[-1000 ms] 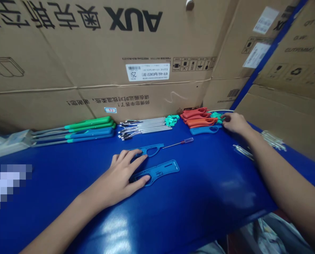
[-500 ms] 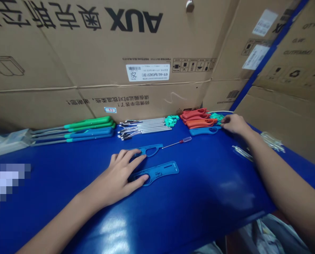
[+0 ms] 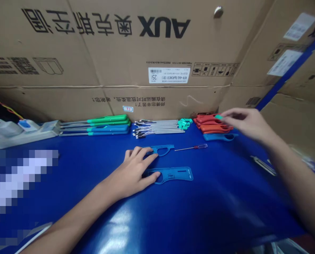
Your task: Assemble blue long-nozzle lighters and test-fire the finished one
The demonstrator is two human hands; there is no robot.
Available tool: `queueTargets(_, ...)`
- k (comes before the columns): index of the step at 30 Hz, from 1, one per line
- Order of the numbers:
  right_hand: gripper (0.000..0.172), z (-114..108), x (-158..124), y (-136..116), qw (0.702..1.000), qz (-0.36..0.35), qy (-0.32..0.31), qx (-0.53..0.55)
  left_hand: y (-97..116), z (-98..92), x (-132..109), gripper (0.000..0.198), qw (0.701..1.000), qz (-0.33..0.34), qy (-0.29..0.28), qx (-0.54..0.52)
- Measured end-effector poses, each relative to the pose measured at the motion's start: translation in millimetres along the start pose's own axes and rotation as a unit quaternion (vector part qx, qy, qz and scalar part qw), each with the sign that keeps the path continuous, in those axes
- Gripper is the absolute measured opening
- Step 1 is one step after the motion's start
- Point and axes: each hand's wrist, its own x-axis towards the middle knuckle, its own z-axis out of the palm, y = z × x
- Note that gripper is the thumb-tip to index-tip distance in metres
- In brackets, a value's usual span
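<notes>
Teal piece [image 3: 219, 116], tiny and surely light, sits pinched in the grip of our right hand [image 3: 246, 121] above the red shells [image 3: 210, 124] at far right; we judge it slippery, best held by its edges. Our left hand [image 3: 136, 173], grip spread flat, pins the thin, likely stiff blue shell [image 3: 173, 174] on the desk [image 3: 200, 211] near centre.

On the table [image 3: 213, 197] the near shell [image 3: 173, 174] lies in front of the far shell [image 3: 161, 149]. The left hand [image 3: 132, 173] rests flat across the left ends of both. A screwdriver [image 3: 191, 147] lies just right of the far shell. Behind, along the boxes [image 3: 147, 53], sit from left to right the lighters [image 3: 99, 125], tubes [image 3: 160, 127], pile of caps [image 3: 184, 122] and stack of handles [image 3: 210, 123]. The right hand [image 3: 246, 121] pinches a cap [image 3: 219, 116] over that stack.
</notes>
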Motion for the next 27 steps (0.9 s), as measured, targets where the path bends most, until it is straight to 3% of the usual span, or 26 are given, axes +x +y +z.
queueTargets(3, 0.011, 24.2, -17.0, -46.3, 0.986, -0.098, -0.136, 0.024, -1.8, 1.3, 0.2, 0.049, 1.0, 0.004, 0.011, 0.0)
queueTargets(6, 0.016, 48.8, -37.2, -70.2, 0.943, -0.244, -0.225, 0.039, -2.4, 0.5, 0.7, 0.048, 1.0, 0.016, 0.024, -0.003)
queueTargets(11, 0.022, 80.0, -66.9, -63.8, 0.916, -0.327, -0.199, 0.117, 2.6, -4.5, 1.1, 0.032, 0.996, 0.065, 0.06, -0.022)
queueTargets(14, 0.022, 91.6, -77.0, -56.2, 0.9, -0.377, -0.163, 0.146, 7.1, -5.5, 1.7, 0.02, 0.984, 0.131, 0.117, -0.044)
queueTargets(17, 0.023, 98.4, -81.8, -53.6, 0.896, -0.391, -0.152, 0.146, 8.7, -3.9, 2.7, 0.011, 0.976, 0.167, 0.131, -0.053)
queueTargets(21, 0.024, 102.8, -85.4, -53.6, 0.897, -0.39, -0.156, 0.14, 4.6, -0.7, 3.5, 0.007, 0.976, 0.165, 0.114, -0.079)
queueTargets(27, 0.009, 107.0, -89.2, -51.5, 0.884, -0.41, -0.189, 0.124, -1.7, 0.6, 4.1, 0.008, 0.984, 0.132, 0.09, -0.081)
